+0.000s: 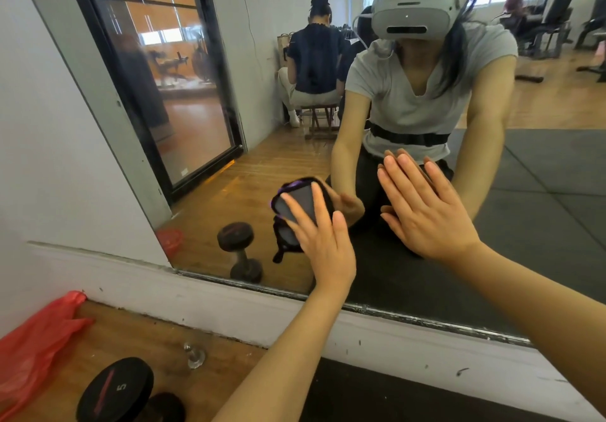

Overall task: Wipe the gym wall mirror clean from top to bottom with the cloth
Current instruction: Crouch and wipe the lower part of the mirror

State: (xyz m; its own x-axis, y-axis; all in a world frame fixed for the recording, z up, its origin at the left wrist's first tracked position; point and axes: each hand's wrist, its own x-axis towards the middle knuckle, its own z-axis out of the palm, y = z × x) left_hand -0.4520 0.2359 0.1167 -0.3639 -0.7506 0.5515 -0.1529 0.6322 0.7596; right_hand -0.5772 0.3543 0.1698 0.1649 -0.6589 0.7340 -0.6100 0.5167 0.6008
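While the left hand (323, 241) presses a dark grey cloth with a purple edge (296, 206) flat against the large frameless gym wall mirror (541, 165), the right hand (426, 211) lies open on the glass just beside it, palm to the mirror. The left hand's fingers (295, 211) are straight and spread apart over the cloth, pinning it rather than curling round it. The right hand's fingers (401, 178) are straight and close together, pointing up and to the left. The cloth sits low on the mirror, near its bottom edge and left of centre; its long axis runs roughly up and down, with a loose dark end hanging below the hand, though part of that shape is its own reflection.

One black round-headed dumbbell (118, 392) lies on the brown wooden floor (147, 333) at the lower left, its end face marked with the figure "5" and a red stripe. One crumpled red plastic bag (36, 339) lies beside it against the white baseboard (229, 303). A small metal stopper (195, 356) stands on the floor near the dumbbell. Reflected in the mirror are one seated person in a dark top (313, 60) and a black-framed door (170, 70).
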